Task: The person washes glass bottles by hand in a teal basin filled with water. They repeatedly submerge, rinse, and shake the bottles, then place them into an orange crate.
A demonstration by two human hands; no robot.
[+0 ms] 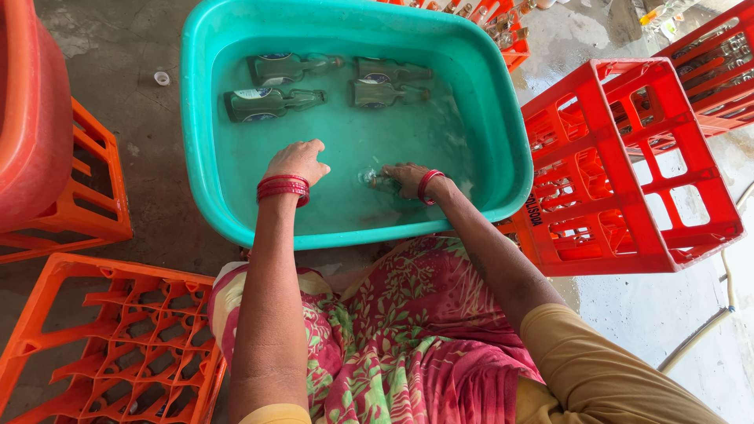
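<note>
Clear glass bottle [375, 179] under water in teal tub [503, 141], gripped by right hand [407, 180], fingers wrapped around it. Left hand [296, 161] just beside, loosely curled at the water surface; whether it holds anything, cannot tell. Four more bottles [326, 86] lie submerged beyond both hands. Red crate [628, 173] stands right of the right hand; orange crate [110, 338] near the left elbow.
</note>
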